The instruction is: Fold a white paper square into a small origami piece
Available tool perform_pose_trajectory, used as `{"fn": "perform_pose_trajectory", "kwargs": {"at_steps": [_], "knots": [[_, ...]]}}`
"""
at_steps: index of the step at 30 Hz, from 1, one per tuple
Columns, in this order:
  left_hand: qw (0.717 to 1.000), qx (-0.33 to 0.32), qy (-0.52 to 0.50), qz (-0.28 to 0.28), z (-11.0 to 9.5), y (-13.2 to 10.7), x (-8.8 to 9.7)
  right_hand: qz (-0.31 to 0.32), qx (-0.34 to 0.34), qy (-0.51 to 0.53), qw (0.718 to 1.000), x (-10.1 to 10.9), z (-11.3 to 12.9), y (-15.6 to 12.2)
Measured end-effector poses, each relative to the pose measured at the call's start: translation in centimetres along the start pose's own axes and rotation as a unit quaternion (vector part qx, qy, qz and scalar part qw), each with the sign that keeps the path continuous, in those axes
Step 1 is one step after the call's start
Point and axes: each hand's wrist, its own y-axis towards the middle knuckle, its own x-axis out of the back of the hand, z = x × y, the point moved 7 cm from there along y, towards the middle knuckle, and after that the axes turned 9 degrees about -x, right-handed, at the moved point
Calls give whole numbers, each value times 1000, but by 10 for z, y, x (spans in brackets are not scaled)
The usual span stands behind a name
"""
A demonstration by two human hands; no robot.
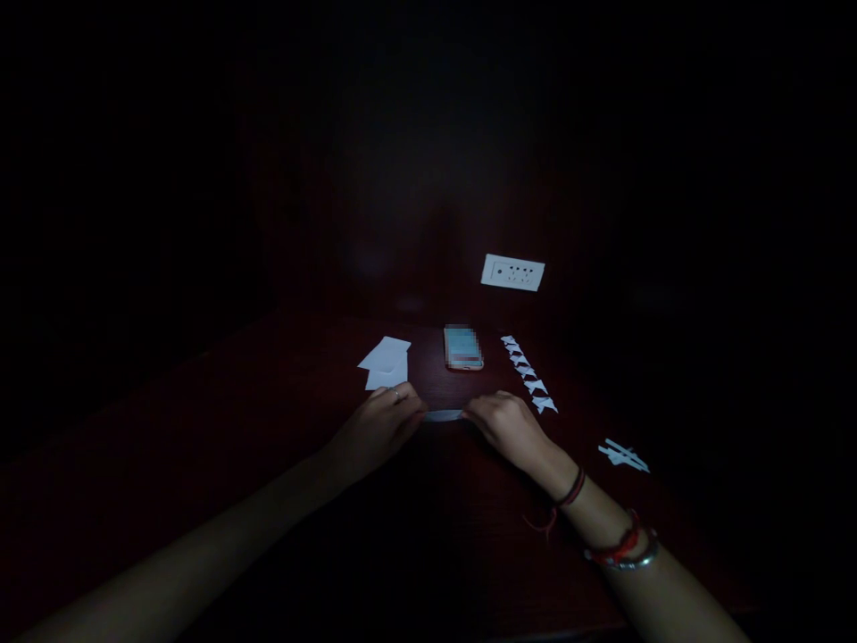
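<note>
My left fingers (411,413) and right fingers (472,412) pinch 2 ends of paper strip (443,415) over counter (455,500), nearer me than phone (463,346). Likely creasing step; next move probably calls for even pressure, aligned edges.

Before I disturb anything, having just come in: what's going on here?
A person's left hand and right hand hold a pale strip between them at a dark table. Beyond it lies a phone, with white sheets to its left and a zigzag row of paper to its right. Thin scraps lie farther right.
</note>
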Motion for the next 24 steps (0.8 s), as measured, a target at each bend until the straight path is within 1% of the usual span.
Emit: {"fn": "perform_pose_trajectory", "kwargs": {"at_steps": [3, 6, 10, 13, 15, 18, 20, 22, 24], "knots": [[1000, -4, 12, 6, -1, 1, 0, -14, 16, 6, 1000, 4, 6, 0], [1000, -8, 19, 11, -5, 3, 0, -21, 37, 42, 998, 8, 15, -2], [999, -27, 21, 18, -15, 5, -2, -46, 35, 96, 994, 13, 23, -3], [999, -41, 28, 15, -19, 5, 0, -48, 28, 105, 993, 14, 23, -3], [999, -37, 38, 4, -16, 3, 4, -52, 19, 102, 993, 14, 18, -3], [999, -27, 44, -14, -7, -2, 9, -68, 13, 93, 993, 14, 2, -4], [999, -17, 37, -22, 0, -6, 9, -89, 0, 84, 992, 15, -12, -6], [999, -4, 31, -33, 6, -9, 9, -124, -36, 82, 988, 19, -26, -7], [999, 4, 30, -35, 8, -10, 7, -151, -56, 91, 983, 25, -29, -8]]}}
